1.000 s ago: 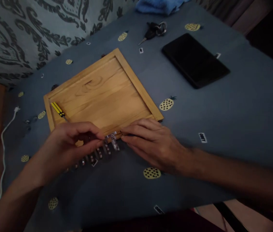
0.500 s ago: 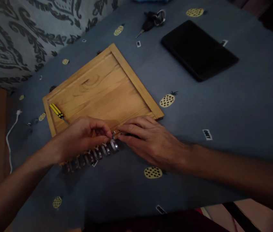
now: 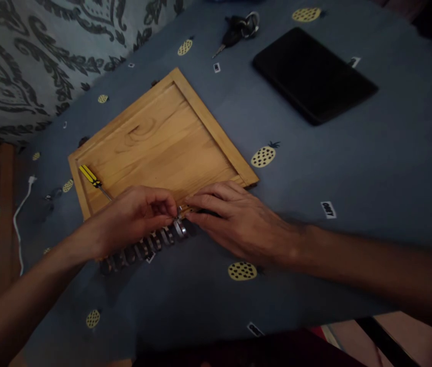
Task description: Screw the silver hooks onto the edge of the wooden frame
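A wooden framed board (image 3: 151,137) lies on the table, with a row of curved metal hooks (image 3: 180,229) along its near edge. My left hand (image 3: 141,211) is closed in a pinch at the upper end of the rightmost hook; its fingertips partly cover that spot. My right hand (image 3: 239,219) rests over the board's near right edge, fingers stretched out and their tips just right of the same hook. Its thumb is hidden. On the board's left side lies a yellow and black screwdriver (image 3: 90,176), its shaft running toward my left forearm.
A black tablet-like slab (image 3: 315,76) lies at the back right, and keys (image 3: 237,31) sit left of it. The blue tablecloth (image 3: 296,183) has pineapple prints. A white cable (image 3: 19,224) and a wooden shelf (image 3: 4,204) are at the left. Patterned fabric (image 3: 48,56) borders the back.
The view has shifted very slightly. Both hands keep their places at the rightmost hook, with no clear change in grip.
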### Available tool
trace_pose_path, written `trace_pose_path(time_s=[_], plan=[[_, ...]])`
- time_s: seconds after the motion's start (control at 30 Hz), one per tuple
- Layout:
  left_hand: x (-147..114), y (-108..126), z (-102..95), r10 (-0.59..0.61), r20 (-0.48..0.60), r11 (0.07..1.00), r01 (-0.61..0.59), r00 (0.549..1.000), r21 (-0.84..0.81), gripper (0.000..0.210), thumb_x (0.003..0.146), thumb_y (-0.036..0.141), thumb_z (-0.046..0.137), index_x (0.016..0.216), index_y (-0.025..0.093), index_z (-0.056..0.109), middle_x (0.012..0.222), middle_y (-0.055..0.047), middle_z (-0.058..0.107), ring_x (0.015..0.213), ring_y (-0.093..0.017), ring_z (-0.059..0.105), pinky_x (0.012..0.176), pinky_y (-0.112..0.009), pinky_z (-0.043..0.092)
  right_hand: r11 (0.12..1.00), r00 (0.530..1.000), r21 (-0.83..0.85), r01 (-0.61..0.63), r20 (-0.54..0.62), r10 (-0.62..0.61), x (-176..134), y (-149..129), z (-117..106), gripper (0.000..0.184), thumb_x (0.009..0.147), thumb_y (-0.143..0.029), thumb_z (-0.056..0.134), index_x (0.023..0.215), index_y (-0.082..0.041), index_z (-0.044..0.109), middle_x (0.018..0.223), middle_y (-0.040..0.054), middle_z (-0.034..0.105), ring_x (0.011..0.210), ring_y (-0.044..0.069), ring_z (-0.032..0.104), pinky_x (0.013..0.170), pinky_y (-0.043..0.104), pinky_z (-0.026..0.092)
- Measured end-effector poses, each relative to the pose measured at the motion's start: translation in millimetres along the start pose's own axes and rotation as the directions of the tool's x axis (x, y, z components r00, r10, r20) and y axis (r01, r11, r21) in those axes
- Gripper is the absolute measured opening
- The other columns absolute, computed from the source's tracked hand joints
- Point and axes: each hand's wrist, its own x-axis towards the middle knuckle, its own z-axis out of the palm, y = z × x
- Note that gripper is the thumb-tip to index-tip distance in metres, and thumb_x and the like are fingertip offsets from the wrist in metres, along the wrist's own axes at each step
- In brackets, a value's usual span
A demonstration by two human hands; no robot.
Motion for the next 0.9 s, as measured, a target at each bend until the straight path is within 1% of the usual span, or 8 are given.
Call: trace_pose_path(time_s=[0.13, 0.23, 0.33, 0.47, 0.7, 0.8, 0.9], plan=[[0.8, -0.9, 0.3, -0.004, -0.007, 1.0, 0.005, 1.0, 0.01, 0.009, 0.087, 0.023, 0.06, 0.081, 0.018, 0.063, 0.063, 0.005, 0.057, 0.054, -0.006, 0.049, 0.05, -0.015, 0.038, 1.0, 1.0, 0.023, 0.016, -0.006, -0.016, 0.1, 1.1, 0.8, 0.024, 0.099, -0.012, 0.048, 0.111, -0.011, 0.068, 0.118, 0.0129, 0.07, 0.108, 0.026, 0.058, 0.088, 0.043, 0.052], [1.4, -2.6, 0.9, 0.005, -0.016, 1.0, -0.005, 1.0, 0.005, 0.008, 0.087, 0.024, 0.061, 0.081, 0.019, 0.062, 0.064, 0.005, 0.057, 0.056, -0.007, 0.051, 0.053, -0.016, 0.04, 1.0, 1.0, 0.021, 0.019, -0.011, -0.019, 0.2, 1.2, 1.3, 0.024, 0.099, -0.012, 0.049, 0.111, -0.009, 0.068, 0.116, 0.0133, 0.07, 0.106, 0.026, 0.058, 0.088, 0.043, 0.052], [1.5, -4.0, 1.9, 0.01, -0.033, 1.0, -0.01, 0.999, 0.006, 0.009, 0.088, 0.025, 0.061, 0.081, 0.019, 0.061, 0.065, 0.005, 0.057, 0.059, -0.008, 0.053, 0.055, -0.018, 0.042, 1.0, 1.0, 0.012, 0.014, -0.007, -0.014, -0.3, 0.9, 1.8, 0.024, 0.099, -0.012, 0.048, 0.111, -0.01, 0.069, 0.116, 0.0131, 0.07, 0.106, 0.026, 0.058, 0.088, 0.043, 0.052], [2.3, -3.9, 3.5, -0.002, -0.041, 1.0, 0.001, 0.999, -0.01, 0.008, 0.087, 0.023, 0.062, 0.08, 0.019, 0.061, 0.066, 0.005, 0.058, 0.06, -0.009, 0.054, 0.055, -0.018, 0.041, 1.0, 1.0, 0.013, 0.018, -0.017, -0.018, -1.1, 1.0, 2.0, 0.023, 0.097, -0.011, 0.051, 0.111, -0.01, 0.069, 0.115, 0.0137, 0.07, 0.107, 0.026, 0.057, 0.088, 0.042, 0.051], [5.4, 0.8, 6.7, -0.047, -0.053, 0.992, 0.04, 0.997, -0.12, 0.005, 0.08, 0.019, 0.063, 0.077, 0.018, 0.06, 0.061, 0.007, 0.055, 0.055, -0.006, 0.048, 0.049, -0.015, 0.036, 1.0, 1.0, -0.009, 0.021, -0.013, -0.021, -0.1, 0.8, 0.4, 0.023, 0.098, -0.011, 0.05, 0.109, -0.008, 0.069, 0.116, 0.0119, 0.07, 0.105, 0.026, 0.058, 0.087, 0.04, 0.051], [6.2, 1.0, 7.3, -0.048, -0.066, 0.991, 0.04, 0.997, -0.125, 0.008, 0.08, 0.019, 0.064, 0.075, 0.018, 0.058, 0.06, 0.008, 0.054, 0.054, -0.005, 0.047, 0.049, -0.014, 0.035, 1.0, 1.0, -0.025, 0.005, 0.01, -0.004, 0.0, 0.1, -1.0, 0.026, 0.1, -0.013, 0.047, 0.113, -0.01, 0.069, 0.117, 0.0104, 0.07, 0.105, 0.026, 0.057, 0.089, 0.04, 0.051], [6.3, -0.2, 7.0, -0.049, -0.063, 0.992, 0.041, 0.997, -0.123, 0.008, 0.08, 0.019, 0.063, 0.074, 0.018, 0.058, 0.059, 0.008, 0.054, 0.053, -0.005, 0.046, 0.047, -0.014, 0.035, 1.0, 1.0, -0.019, 0.011, 0.017, -0.011, -0.3, 0.2, -1.2, 0.027, 0.1, -0.014, 0.046, 0.115, -0.009, 0.068, 0.117, 0.0112, 0.07, 0.106, 0.026, 0.056, 0.089, 0.041, 0.051]])
